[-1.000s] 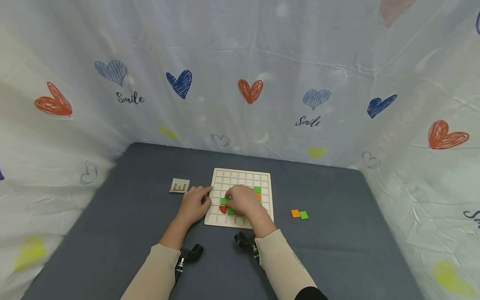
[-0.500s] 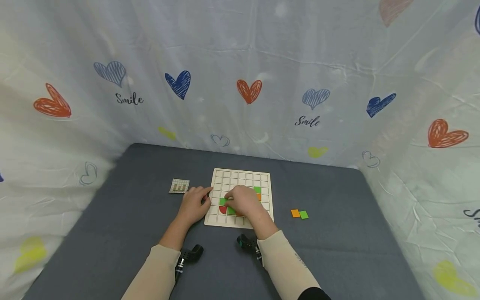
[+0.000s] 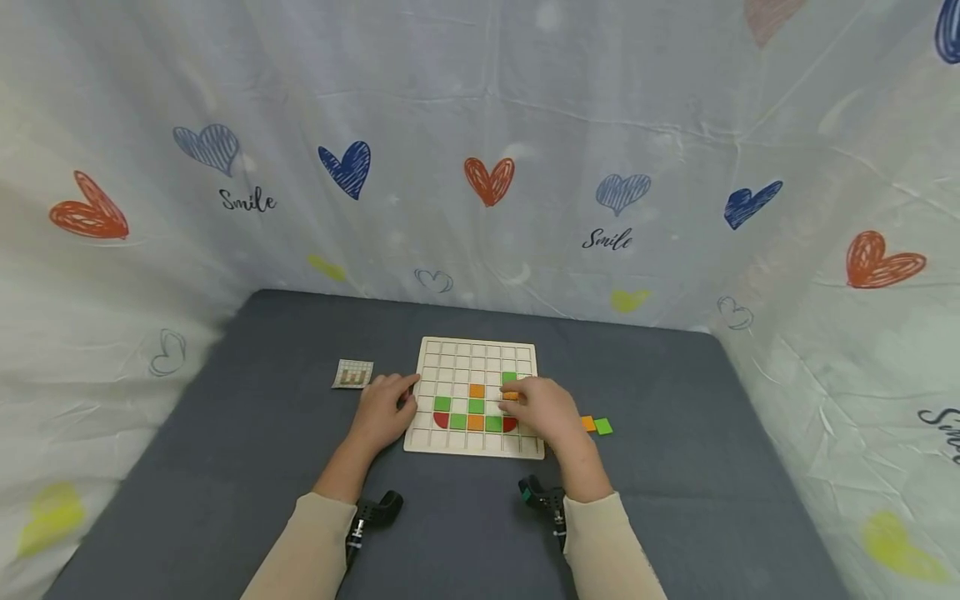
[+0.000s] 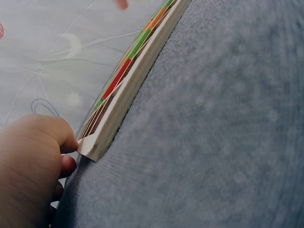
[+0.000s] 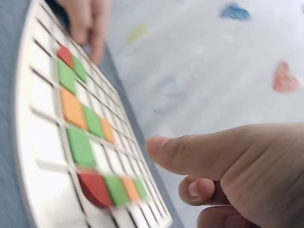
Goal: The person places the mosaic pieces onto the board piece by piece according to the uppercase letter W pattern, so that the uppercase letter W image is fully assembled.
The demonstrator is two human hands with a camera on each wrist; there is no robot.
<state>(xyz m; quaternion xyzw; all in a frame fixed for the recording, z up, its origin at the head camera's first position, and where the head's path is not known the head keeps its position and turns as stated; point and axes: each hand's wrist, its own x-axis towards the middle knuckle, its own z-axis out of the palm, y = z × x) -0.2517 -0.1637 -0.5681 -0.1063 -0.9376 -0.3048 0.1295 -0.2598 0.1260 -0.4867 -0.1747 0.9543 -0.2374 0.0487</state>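
Observation:
A pale gridded board [image 3: 472,443] lies on the table, bearing green, orange and red tiles. On its lower rows sit a red rounded tile [image 3: 441,420] at the left and another red tile [image 3: 510,424] at the right. An orange tile [image 3: 477,391] tops the middle column, above a green tile [image 3: 476,406]. My left hand [image 3: 381,410] rests at the board's left edge, its fingers touching the rim [image 4: 102,137]. Over the right side hovers my right hand [image 3: 550,410], thumb out and other fingers bent, with no tile visible in it; it partly covers the right column.
A loose orange tile [image 3: 588,423] and green tile [image 3: 603,426] lie on the grey cloth [image 3: 675,467] right of the board. A small printed card [image 3: 352,373] lies beyond the left hand. A white curtain [image 3: 420,217] with hearts hangs behind the table.
My right hand has moved right, off the middle of the board, uncovering the middle column of orange and green tiles. The left hand has stayed at the board's edge.

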